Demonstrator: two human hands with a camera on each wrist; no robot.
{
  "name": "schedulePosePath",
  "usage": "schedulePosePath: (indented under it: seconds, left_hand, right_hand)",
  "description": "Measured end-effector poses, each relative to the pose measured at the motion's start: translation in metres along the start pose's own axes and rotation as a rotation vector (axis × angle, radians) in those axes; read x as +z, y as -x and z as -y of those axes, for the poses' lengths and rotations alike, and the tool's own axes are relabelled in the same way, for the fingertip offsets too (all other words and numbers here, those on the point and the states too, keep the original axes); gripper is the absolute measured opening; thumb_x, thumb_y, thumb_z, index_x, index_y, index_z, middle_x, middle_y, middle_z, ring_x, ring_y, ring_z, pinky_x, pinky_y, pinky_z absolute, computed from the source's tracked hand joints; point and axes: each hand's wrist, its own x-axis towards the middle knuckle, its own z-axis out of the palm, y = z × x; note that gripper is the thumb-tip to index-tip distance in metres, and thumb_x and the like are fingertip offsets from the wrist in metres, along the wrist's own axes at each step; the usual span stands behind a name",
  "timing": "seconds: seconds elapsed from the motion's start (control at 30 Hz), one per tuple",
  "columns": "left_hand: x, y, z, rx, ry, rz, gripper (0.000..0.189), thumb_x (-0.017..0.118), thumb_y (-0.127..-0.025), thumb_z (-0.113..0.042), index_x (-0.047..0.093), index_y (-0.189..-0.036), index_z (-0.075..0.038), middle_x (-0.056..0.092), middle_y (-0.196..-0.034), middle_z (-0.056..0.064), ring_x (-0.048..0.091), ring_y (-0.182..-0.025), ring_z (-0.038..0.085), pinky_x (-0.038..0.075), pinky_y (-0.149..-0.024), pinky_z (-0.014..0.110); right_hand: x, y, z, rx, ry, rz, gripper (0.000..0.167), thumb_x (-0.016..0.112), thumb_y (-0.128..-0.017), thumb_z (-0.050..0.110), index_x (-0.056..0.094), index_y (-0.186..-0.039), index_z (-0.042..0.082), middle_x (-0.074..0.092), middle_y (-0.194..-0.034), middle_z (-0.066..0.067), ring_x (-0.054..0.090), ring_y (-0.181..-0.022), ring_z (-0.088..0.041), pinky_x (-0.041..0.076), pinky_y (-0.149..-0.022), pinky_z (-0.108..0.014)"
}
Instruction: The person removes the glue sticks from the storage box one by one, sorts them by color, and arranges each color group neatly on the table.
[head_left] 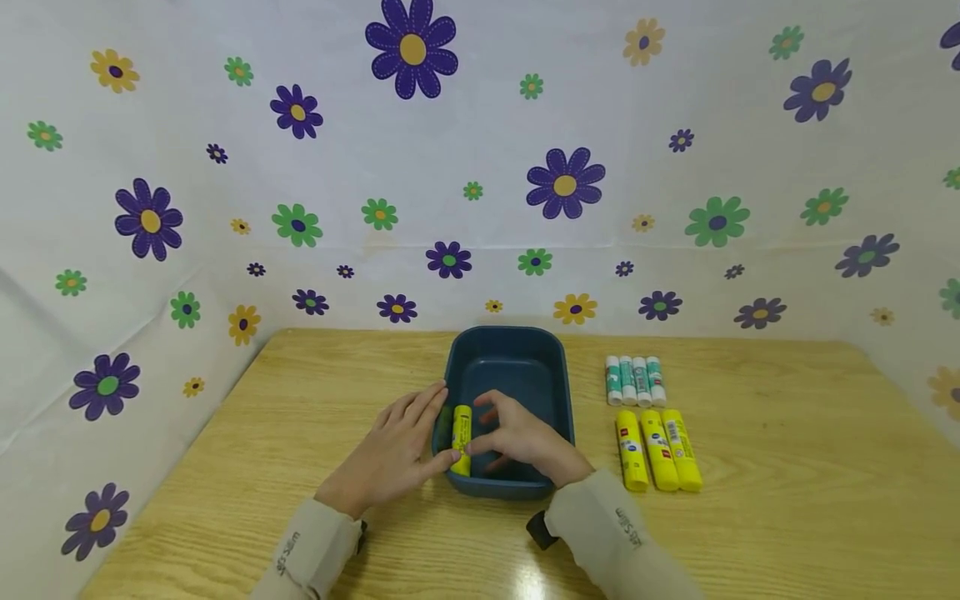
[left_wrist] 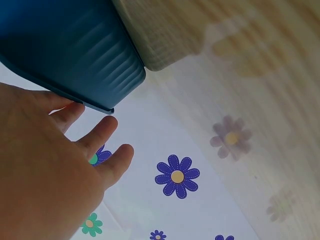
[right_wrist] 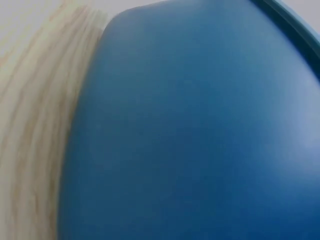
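Observation:
A dark blue bin [head_left: 517,400] stands on the table, and one yellow glue stick [head_left: 462,425] is inside it along the left wall. My left hand [head_left: 397,450] lies at the bin's left rim with its fingers extended, and its thumb reaches over to the lower part of the glue stick. Over the inside of the bin is my right hand [head_left: 525,437], fingers spread and slightly bent, its thumb tip beside the stick; whether it touches cannot be told. In the left wrist view, the left fingers [left_wrist: 102,132] stand near the bin's rim. The right wrist view is filled by the bin's outer wall [right_wrist: 190,125].
Right of the bin, 3 yellow glue sticks [head_left: 660,450] lie side by side on the wooden table [head_left: 780,433]. Behind them is a row of several smaller white-and-green glue sticks [head_left: 634,381]. A flower-patterned cloth [head_left: 480,225] hangs along the back and sides.

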Motion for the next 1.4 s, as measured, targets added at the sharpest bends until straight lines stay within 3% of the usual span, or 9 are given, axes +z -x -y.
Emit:
schedulePosePath:
  seconds: [0.23, 0.5, 0.67, 1.13, 1.4]
  left_hand:
    - [-0.0027, -0.0011, 0.0003, 0.007, -0.015, 0.001, 0.085, 0.048, -0.102, -0.056, 0.023, -0.160, 0.001, 0.020, -0.167, 0.014, 0.026, -0.147, 0.043, 0.019, -0.118, 0.063]
    - [-0.0051, -0.0004, 0.0004, -0.005, 0.006, 0.011, 0.084, 0.049, -0.102, -0.054, 0.024, -0.159, 0.002, 0.020, -0.167, 0.014, 0.024, -0.147, 0.044, 0.017, -0.118, 0.063]
    - [-0.0042, -0.0003, 0.0001, -0.007, 0.012, 0.009, 0.084, 0.049, -0.102, -0.054, 0.025, -0.159, 0.002, 0.021, -0.167, 0.015, 0.025, -0.147, 0.044, 0.018, -0.118, 0.064]
    - [-0.0036, 0.0006, -0.0009, 0.001, 0.015, -0.002, 0.084, 0.047, -0.102, -0.056, 0.026, -0.159, 0.002, 0.021, -0.166, 0.014, 0.026, -0.147, 0.044, 0.019, -0.117, 0.065]
    - [-0.0025, -0.0002, -0.0026, 0.005, 0.019, 0.002, 0.083, 0.048, -0.102, -0.054, 0.026, -0.159, 0.003, 0.022, -0.166, 0.015, 0.026, -0.146, 0.045, 0.019, -0.117, 0.064]
  right_hand:
    - [0.0023, -0.0015, 0.0027, 0.018, -0.028, 0.057, 0.070, 0.070, -0.091, 0.000, 0.033, -0.150, -0.007, 0.050, -0.132, -0.028, 0.066, -0.097, -0.032, 0.061, -0.075, -0.042]
    - [0.0004, -0.0065, 0.0023, 0.060, -0.176, 0.144, 0.076, 0.062, -0.095, -0.002, 0.020, -0.158, -0.003, 0.049, -0.131, -0.027, 0.063, -0.101, -0.031, 0.060, -0.078, -0.044]
    - [-0.0009, -0.0080, 0.0018, 0.072, -0.181, 0.172, 0.076, 0.060, -0.095, -0.004, 0.020, -0.159, 0.000, 0.051, -0.128, -0.026, 0.062, -0.102, -0.033, 0.060, -0.078, -0.046]
    - [0.0035, -0.0091, 0.0014, 0.048, -0.136, 0.139, 0.076, 0.068, -0.088, -0.008, 0.032, -0.154, 0.005, 0.055, -0.103, -0.020, 0.062, -0.078, -0.025, 0.061, -0.070, -0.042]
    - [0.0064, -0.0090, 0.0021, 0.045, -0.117, 0.130, 0.078, 0.064, -0.088, -0.012, 0.028, -0.156, 0.003, 0.057, -0.105, -0.020, 0.065, -0.080, -0.026, 0.061, -0.069, -0.042]
